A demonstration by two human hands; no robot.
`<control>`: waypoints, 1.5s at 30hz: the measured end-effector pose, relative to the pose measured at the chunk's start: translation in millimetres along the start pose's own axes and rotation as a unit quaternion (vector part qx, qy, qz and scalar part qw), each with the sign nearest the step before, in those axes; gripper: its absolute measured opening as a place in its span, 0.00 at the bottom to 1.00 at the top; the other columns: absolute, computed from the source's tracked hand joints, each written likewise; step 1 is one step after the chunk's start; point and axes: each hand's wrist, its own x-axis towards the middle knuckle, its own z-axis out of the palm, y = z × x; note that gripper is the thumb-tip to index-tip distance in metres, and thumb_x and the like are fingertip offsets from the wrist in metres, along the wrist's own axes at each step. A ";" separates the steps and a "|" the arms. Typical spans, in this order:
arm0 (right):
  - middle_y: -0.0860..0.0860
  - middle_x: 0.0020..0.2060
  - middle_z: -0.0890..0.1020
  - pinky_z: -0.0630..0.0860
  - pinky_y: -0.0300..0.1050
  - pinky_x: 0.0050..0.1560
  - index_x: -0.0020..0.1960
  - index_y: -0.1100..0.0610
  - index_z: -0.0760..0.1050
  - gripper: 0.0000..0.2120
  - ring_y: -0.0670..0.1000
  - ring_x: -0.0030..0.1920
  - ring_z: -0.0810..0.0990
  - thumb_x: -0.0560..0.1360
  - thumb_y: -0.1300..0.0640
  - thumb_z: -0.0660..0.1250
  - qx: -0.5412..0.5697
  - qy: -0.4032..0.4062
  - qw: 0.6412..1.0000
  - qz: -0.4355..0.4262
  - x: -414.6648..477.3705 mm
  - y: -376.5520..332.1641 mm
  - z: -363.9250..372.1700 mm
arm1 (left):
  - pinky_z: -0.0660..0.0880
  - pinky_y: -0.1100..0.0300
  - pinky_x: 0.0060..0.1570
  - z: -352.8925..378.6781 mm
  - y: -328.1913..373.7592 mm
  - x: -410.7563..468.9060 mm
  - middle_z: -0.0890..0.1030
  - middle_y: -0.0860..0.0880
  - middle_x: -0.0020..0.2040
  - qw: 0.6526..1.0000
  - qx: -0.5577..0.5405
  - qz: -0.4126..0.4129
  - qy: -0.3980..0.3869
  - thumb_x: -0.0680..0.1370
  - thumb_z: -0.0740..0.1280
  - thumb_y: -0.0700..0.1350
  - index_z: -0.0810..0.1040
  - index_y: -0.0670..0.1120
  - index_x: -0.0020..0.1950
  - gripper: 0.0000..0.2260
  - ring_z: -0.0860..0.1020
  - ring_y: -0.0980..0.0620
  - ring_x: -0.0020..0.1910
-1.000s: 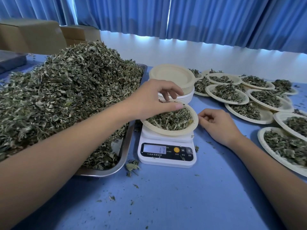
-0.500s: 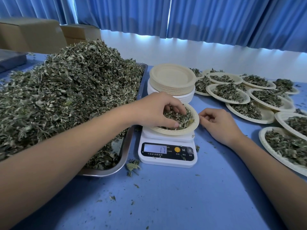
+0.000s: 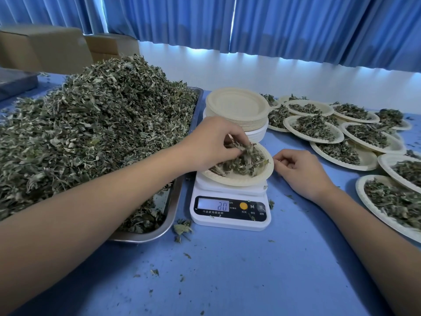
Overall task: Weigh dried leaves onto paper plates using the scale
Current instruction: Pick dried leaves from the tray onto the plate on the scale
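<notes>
At frame centre, the left hand [image 3: 211, 144] is pinching dried green leaves [image 3: 247, 161] on the round beige paper plate [image 3: 239, 180], while the white digital scale [image 3: 230, 221] is climbing from 17 to 20. The portion is probably nearing its target.

One scale [image 3: 230, 209], one tray [image 3: 177, 199], two hands [image 3: 208, 144] [image 3: 300, 173], at least ten filled plates [image 3: 366, 159].

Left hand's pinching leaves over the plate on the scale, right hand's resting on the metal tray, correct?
No: the right hand rests on the blue table beside the scale, not on the metal tray. The left hand does pinch leaves over the plate. Head view shows this.
</notes>
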 end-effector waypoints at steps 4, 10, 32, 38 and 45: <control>0.46 0.28 0.80 0.68 0.39 0.32 0.41 0.48 0.81 0.09 0.43 0.25 0.71 0.79 0.56 0.69 0.000 -0.001 1.000 -0.001 -0.2 -0.5 0.2 | 0.77 0.66 0.41 -9.4 -0.3 3.4 0.85 0.57 0.43 0.988 -0.124 -0.053 0.080 0.72 0.78 0.39 0.86 0.49 0.49 0.08 0.82 0.57 0.36; 0.46 0.29 0.80 0.68 0.39 0.32 0.41 0.49 0.82 0.08 0.42 0.26 0.71 0.79 0.56 0.69 -0.006 0.000 1.000 -0.001 -0.5 -1.2 0.1 | 0.78 0.66 0.47 -14.3 -1.1 4.8 0.84 0.47 0.46 0.960 -0.229 -0.089 0.137 0.70 0.79 0.37 0.83 0.49 0.47 0.11 0.79 0.60 0.35; 0.48 0.31 0.81 0.69 0.42 0.33 0.42 0.49 0.82 0.08 0.42 0.26 0.72 0.79 0.56 0.68 -0.015 0.000 1.000 -0.007 -1.8 -3.4 -1.1 | 0.81 0.62 0.33 -27.4 -9.3 6.7 0.79 0.46 0.37 0.828 -0.508 -0.199 0.131 0.73 0.71 0.27 0.76 0.38 0.52 0.11 0.84 0.50 0.35; 0.48 0.31 0.81 0.68 0.41 0.33 0.41 0.49 0.82 0.08 0.43 0.26 0.71 0.79 0.55 0.69 -0.010 0.001 1.000 -0.004 -0.5 -1.5 -0.1 | 0.82 0.60 0.38 -36.1 -10.0 8.7 0.81 0.41 0.44 0.823 -0.515 -0.200 0.135 0.73 0.70 0.27 0.77 0.38 0.51 0.10 0.85 0.48 0.39; 0.47 0.29 0.80 0.69 0.43 0.33 0.41 0.49 0.81 0.09 0.43 0.26 0.71 0.79 0.56 0.69 -0.011 0.006 1.000 -0.007 -0.9 -1.8 -0.1 | 0.82 0.58 0.44 -55.9 -42.1 7.6 0.85 0.43 0.47 0.908 -0.264 -0.264 0.190 0.72 0.74 0.31 0.81 0.40 0.47 0.08 0.86 0.46 0.47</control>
